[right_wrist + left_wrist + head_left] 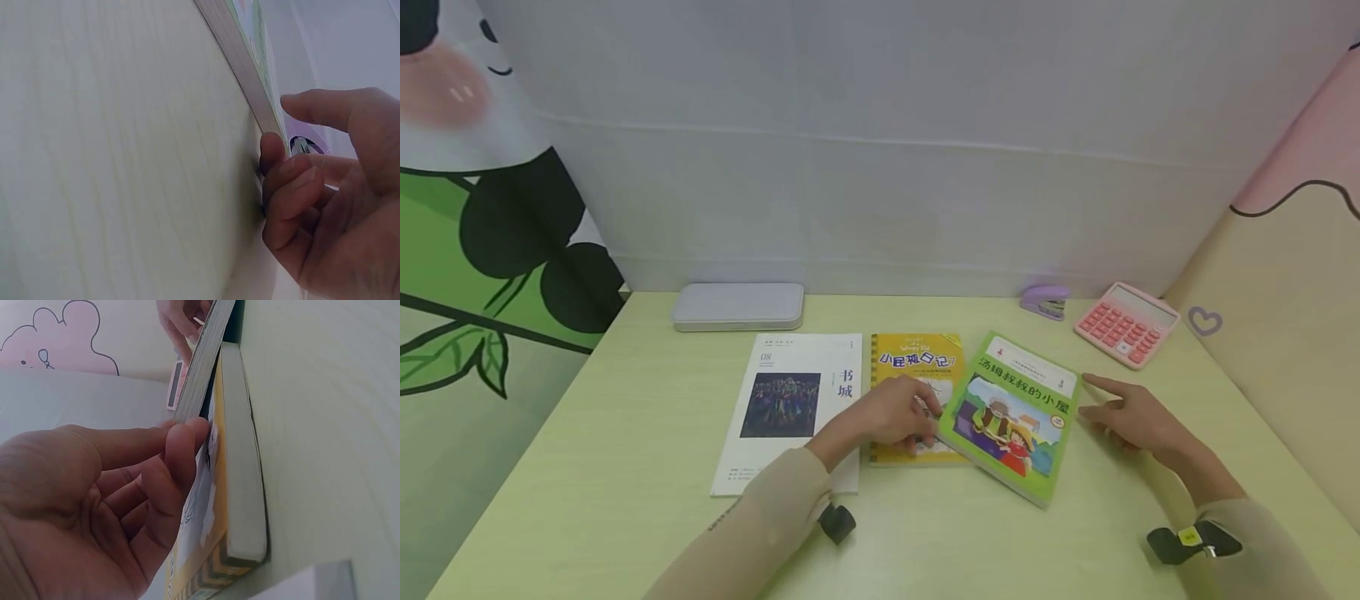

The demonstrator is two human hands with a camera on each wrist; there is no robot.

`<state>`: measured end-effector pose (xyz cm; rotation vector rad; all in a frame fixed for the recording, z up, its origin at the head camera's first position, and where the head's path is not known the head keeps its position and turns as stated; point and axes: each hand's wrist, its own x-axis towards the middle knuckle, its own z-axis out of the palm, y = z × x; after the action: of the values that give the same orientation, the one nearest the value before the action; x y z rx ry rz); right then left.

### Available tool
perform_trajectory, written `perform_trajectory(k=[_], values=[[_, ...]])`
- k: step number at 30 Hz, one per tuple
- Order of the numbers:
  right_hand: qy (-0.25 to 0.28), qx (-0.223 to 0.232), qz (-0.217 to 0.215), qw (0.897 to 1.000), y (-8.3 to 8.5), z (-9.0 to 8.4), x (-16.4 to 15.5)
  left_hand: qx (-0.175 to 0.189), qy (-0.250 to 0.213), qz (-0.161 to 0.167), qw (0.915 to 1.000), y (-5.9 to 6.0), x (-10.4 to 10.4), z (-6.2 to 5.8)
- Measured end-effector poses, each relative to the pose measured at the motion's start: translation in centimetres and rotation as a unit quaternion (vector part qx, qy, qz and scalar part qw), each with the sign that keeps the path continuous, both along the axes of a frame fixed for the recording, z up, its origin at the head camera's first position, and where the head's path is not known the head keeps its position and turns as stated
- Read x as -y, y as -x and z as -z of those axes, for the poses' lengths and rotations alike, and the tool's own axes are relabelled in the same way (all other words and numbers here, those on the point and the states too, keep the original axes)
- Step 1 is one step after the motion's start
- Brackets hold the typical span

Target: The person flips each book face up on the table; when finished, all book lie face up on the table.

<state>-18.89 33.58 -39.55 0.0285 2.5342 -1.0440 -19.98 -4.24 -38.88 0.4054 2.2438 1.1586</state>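
Note:
A green book (1011, 417) with an illustrated cover lies tilted, its left side resting over a yellow book (917, 346). At its left edge, my left hand (898, 410) pinches the corner between thumb and fingertip; the left wrist view shows the green book's page block (203, 369) raised above the yellow book (244, 462). Beside the opposite edge is my right hand (1138, 421), its index finger reaching toward the upper right corner. In the right wrist view a fingertip of the right hand (337, 187) touches the book's edge (240, 56), other fingers bent.
A white magazine (782, 417) lies left of the yellow book, partly under my left forearm. Along the back stand a pale flat case (739, 306), a purple stapler (1045, 301) and a pink calculator (1127, 325). A white curtain-like backdrop (880, 208) rises behind the table (625, 467).

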Motion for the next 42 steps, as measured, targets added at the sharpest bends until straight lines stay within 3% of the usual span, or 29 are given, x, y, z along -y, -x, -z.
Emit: perform_trajectory(k=[29,35,42], values=[[-0.002,-0.007,0.004,1.0,1.4,0.1,-0.3,-0.035,0.022,0.025,0.9988,-0.5,-2.6,0.8],[-0.006,0.001,-0.009,1.0,1.6,0.1,-0.7,-0.041,0.031,0.028,0.9983,-0.7,-2.8,0.7],[0.034,0.018,-0.042,0.998,1.9,0.0,-1.6,-0.047,0.037,0.036,0.9976,-0.9,-3.2,0.5]])
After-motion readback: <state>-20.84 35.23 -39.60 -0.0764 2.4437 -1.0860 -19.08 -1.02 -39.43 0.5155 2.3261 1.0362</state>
